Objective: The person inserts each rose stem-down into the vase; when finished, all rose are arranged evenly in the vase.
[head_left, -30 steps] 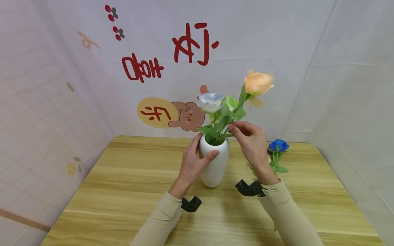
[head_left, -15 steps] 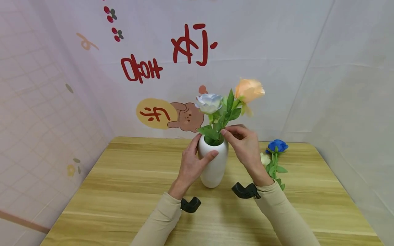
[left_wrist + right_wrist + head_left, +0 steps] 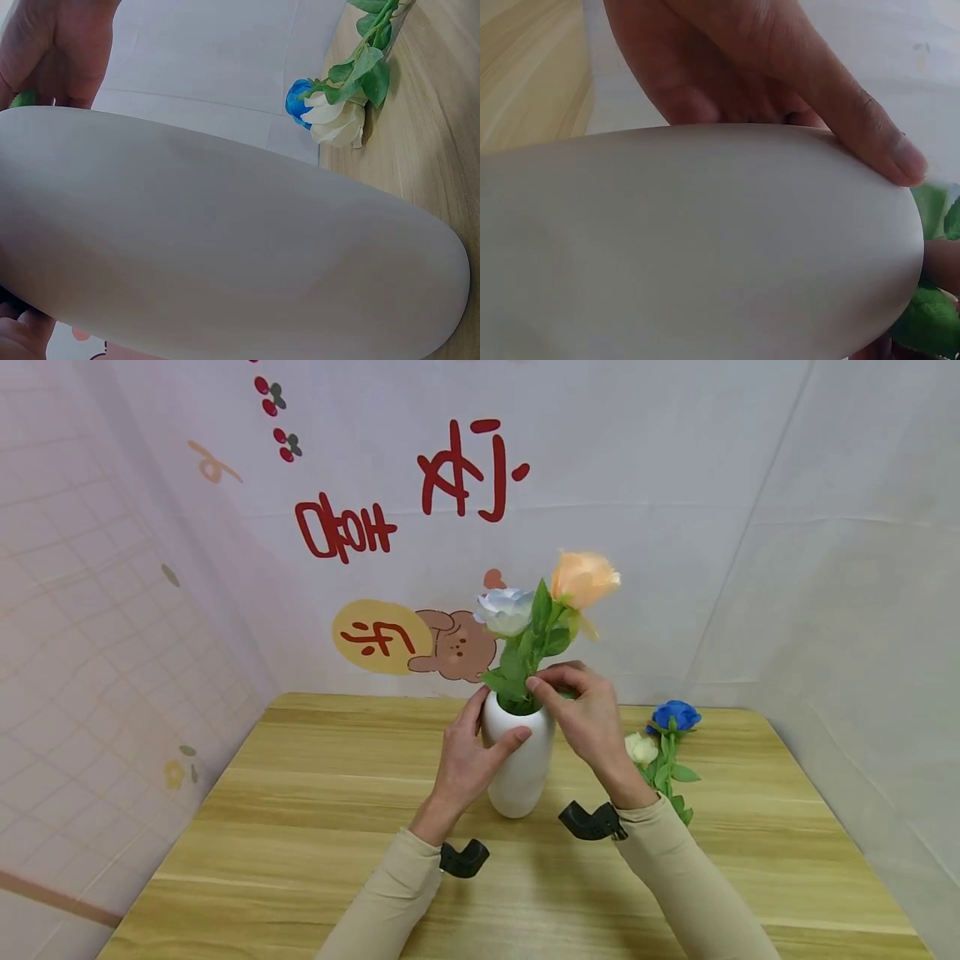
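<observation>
A tall white vase stands upright on the table. My left hand holds it near the top, fingers behind and thumb across the front; in the right wrist view that thumb lies close to the rim. Just above the mouth, my right hand pinches the green stem of a peach artificial rose, which leans to the right. Its lower stem is hidden by the vase. Beside it, a pale blue-white flower rises from the same mouth, and green leaves crowd the opening.
To the right on the wooden table lie a blue flower and a cream flower with leafy stems. A white cloth backdrop with red lettering and a cartoon bear hangs close behind the table.
The peach rose and my right hand have shifted left and closer to the vase mouth. More of the cream flower shows. My left hand keeps its hold on the vase.
</observation>
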The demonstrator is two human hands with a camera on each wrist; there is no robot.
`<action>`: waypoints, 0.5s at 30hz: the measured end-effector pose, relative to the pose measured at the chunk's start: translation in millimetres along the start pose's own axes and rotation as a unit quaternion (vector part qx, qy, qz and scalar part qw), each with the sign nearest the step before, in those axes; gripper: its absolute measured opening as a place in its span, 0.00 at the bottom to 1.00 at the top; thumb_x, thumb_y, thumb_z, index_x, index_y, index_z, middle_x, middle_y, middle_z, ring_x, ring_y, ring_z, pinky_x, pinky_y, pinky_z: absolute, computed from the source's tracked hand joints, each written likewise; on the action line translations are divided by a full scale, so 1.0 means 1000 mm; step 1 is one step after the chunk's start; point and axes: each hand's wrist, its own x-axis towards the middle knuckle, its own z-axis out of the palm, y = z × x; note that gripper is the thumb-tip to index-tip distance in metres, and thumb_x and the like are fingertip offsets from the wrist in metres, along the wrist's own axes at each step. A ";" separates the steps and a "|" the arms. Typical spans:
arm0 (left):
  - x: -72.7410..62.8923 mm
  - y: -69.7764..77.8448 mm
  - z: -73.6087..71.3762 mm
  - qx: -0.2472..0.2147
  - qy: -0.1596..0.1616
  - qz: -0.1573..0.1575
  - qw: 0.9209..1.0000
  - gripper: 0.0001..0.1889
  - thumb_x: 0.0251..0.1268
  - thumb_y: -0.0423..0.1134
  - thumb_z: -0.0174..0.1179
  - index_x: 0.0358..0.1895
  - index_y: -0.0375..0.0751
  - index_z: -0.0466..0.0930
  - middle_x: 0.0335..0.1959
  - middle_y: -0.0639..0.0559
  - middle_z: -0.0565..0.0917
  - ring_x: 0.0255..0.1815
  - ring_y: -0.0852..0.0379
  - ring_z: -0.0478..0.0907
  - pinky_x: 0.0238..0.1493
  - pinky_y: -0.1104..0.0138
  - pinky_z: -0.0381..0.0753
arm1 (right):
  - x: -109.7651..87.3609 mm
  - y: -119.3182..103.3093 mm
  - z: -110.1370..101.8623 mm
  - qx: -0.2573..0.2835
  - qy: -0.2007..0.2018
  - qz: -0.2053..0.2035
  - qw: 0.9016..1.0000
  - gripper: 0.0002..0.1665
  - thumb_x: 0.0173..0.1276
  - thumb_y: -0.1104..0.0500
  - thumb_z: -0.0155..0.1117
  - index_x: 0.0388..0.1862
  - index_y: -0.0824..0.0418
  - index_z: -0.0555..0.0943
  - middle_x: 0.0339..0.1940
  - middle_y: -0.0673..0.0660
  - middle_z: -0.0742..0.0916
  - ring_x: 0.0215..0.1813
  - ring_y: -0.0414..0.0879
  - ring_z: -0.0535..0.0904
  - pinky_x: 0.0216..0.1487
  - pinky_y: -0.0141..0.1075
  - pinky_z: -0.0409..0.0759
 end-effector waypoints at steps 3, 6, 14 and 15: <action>0.000 0.000 0.000 0.002 0.001 -0.003 1.000 0.56 0.58 0.78 0.60 0.77 0.35 0.66 0.68 0.38 0.77 0.64 0.44 0.79 0.62 0.47 0.80 | -0.001 0.001 0.000 -0.011 -0.013 -0.010 1.000 0.09 0.69 0.56 0.74 0.39 0.62 0.92 0.47 0.56 0.87 0.53 0.50 0.82 0.52 0.46 0.82; 0.000 -0.001 0.000 0.002 -0.001 0.000 1.000 0.55 0.58 0.78 0.60 0.76 0.36 0.66 0.67 0.38 0.78 0.63 0.44 0.80 0.62 0.47 0.80 | -0.003 0.003 -0.001 -0.015 -0.019 -0.013 1.000 0.10 0.69 0.55 0.74 0.39 0.62 0.92 0.49 0.57 0.86 0.54 0.52 0.82 0.54 0.50 0.82; -0.001 -0.001 0.000 -0.005 0.000 0.005 1.000 0.53 0.59 0.75 0.62 0.77 0.37 0.66 0.66 0.40 0.78 0.64 0.45 0.80 0.63 0.47 0.80 | -0.011 0.008 -0.007 0.034 -0.010 0.046 0.998 0.17 0.72 0.50 0.72 0.50 0.60 0.90 0.54 0.54 0.86 0.57 0.48 0.82 0.54 0.42 0.83; -0.001 -0.001 -0.001 -0.005 0.000 0.004 1.000 0.53 0.59 0.75 0.62 0.77 0.37 0.66 0.66 0.39 0.78 0.64 0.45 0.79 0.63 0.47 0.80 | -0.012 0.009 -0.008 0.045 -0.006 0.055 0.997 0.17 0.72 0.49 0.72 0.51 0.60 0.90 0.54 0.54 0.86 0.57 0.47 0.82 0.54 0.40 0.82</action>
